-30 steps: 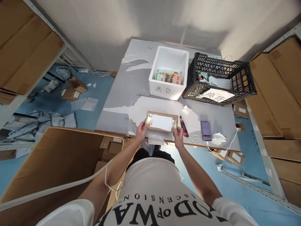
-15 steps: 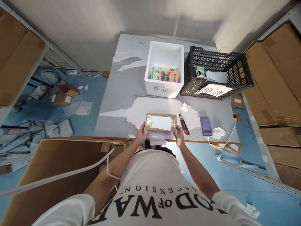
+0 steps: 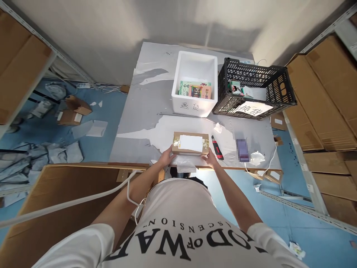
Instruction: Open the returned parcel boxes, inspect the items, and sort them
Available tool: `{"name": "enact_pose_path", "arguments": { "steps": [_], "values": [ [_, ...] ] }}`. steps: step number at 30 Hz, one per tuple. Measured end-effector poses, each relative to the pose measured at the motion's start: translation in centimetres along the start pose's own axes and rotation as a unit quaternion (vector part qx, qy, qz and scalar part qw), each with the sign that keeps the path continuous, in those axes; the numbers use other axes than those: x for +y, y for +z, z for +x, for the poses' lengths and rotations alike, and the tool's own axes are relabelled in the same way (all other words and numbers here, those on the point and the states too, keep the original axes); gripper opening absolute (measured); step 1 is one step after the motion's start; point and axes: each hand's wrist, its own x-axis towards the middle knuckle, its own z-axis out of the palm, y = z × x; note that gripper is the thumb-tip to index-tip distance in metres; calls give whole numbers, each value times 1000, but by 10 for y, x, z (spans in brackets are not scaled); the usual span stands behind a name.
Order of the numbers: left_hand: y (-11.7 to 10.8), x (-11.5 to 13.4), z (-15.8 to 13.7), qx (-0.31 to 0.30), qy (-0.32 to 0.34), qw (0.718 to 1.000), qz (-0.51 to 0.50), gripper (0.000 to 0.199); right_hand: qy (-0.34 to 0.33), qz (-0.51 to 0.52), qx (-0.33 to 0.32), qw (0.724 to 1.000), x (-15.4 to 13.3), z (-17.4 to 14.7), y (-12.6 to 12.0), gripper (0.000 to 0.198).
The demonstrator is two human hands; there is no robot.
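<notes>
A small taped cardboard box [image 3: 176,148] with a white label [image 3: 191,143] on top is at the table's front edge. At its near left corner my left hand [image 3: 166,156] grips it, and my right hand [image 3: 210,158] grips the near right corner. The fingertips are partly hidden by the box. Just right of the box lies a red and black utility knife [image 3: 217,147]. A strip of clear plastic [image 3: 186,166] hangs over the table edge between my hands.
Behind the box stand a white foam bin [image 3: 194,107] with colourful packs in it and a black plastic crate [image 3: 258,93]. A blurred purple phone-like thing [image 3: 243,150] with a white cable lies at right. A large open carton [image 3: 75,193] stands at lower left.
The box has tipped slightly, so more of its near side shows. My right hand has shifted a little left and lower around the box's corner.
</notes>
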Motion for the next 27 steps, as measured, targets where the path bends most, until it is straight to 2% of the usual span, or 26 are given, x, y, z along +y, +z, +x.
{"name": "enact_pose_path", "arguments": {
  "steps": [3,9,11,14,17,20,24,27],
  "values": [
    [4,4,-1,11,5,1000,20,50,53,23,-30,998,-9,1,9,59],
    [-9,33,-14,-18,8,997,73,56,58,99,-78,990,-44,-12,-2,50],
    [-9,43,-16,8,-8,995,97,57,73,121,-68,988,-52,-15,-3,49],
    [-3,49,-9,59,-47,987,143,56,110,72,-27,991,-54,-16,0,47],
    [4,45,3,59,-90,978,176,53,157,-4,-15,988,-46,-14,5,46],
    [7,36,13,46,-108,978,171,51,177,-24,-25,984,-38,-11,5,47],
    [9,23,15,56,-113,983,131,52,181,-29,-37,982,-32,-9,3,50],
    [9,10,12,69,-135,987,50,57,182,-15,-46,982,-24,-10,-1,49]
  ]
}}
